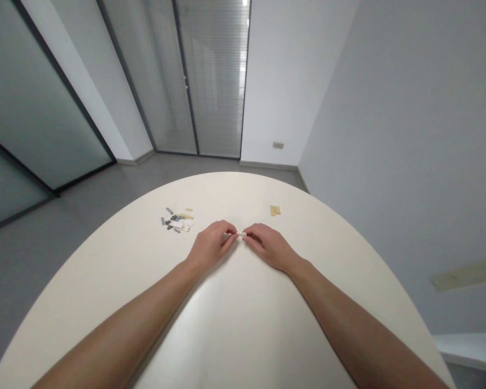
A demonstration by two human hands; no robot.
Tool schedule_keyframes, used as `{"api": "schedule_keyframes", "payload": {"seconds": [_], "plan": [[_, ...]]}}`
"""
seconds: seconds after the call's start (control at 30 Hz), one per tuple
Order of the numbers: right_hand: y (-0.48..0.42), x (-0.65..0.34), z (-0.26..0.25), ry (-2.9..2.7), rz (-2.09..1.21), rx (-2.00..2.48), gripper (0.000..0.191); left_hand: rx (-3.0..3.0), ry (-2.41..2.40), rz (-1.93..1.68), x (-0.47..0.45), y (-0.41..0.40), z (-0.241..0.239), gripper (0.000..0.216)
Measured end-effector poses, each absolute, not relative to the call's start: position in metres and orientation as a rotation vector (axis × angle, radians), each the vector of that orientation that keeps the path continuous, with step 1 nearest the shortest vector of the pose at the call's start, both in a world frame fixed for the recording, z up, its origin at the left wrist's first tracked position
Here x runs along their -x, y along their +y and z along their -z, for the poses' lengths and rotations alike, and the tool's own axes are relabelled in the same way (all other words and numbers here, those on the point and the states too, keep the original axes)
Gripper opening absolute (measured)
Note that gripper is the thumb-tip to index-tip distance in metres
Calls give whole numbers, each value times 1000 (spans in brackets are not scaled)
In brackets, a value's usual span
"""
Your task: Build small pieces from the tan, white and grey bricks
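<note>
Both my hands meet at the middle of a round cream table [105,281]. My left hand [213,244] and my right hand [267,246] each pinch one end of a tiny white piece [240,234] held between their fingertips, just above the tabletop. The fingers of both hands are curled closed around it. A small heap of grey, white and tan little bricks [178,221] lies a short way left of my left hand. A flat tan piece [275,210] lies beyond my right hand.
The table's curved far edge runs behind the pieces. Beyond it are a grey floor, glass partitions with blinds [210,81] and a white wall with a socket [278,145].
</note>
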State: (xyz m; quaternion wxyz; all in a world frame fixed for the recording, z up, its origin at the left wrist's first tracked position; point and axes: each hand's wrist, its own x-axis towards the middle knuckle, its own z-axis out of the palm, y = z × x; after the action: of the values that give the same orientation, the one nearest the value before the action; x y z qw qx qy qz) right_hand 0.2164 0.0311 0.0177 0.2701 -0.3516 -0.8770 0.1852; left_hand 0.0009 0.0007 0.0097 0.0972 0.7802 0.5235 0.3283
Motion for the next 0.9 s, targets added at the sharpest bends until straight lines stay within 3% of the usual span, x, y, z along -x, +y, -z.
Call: {"api": "schedule_keyframes", "payload": {"seconds": [0.4, 0.9], "plan": [[31, -214, -20, -2360, -521, 975, 21, -2333, 1398, -935, 0, 0, -5, 36], [31, -214, -19, -2374, -519, 1013, 23, -2380, 1375, -921, -1, -1, -7, 35]]}}
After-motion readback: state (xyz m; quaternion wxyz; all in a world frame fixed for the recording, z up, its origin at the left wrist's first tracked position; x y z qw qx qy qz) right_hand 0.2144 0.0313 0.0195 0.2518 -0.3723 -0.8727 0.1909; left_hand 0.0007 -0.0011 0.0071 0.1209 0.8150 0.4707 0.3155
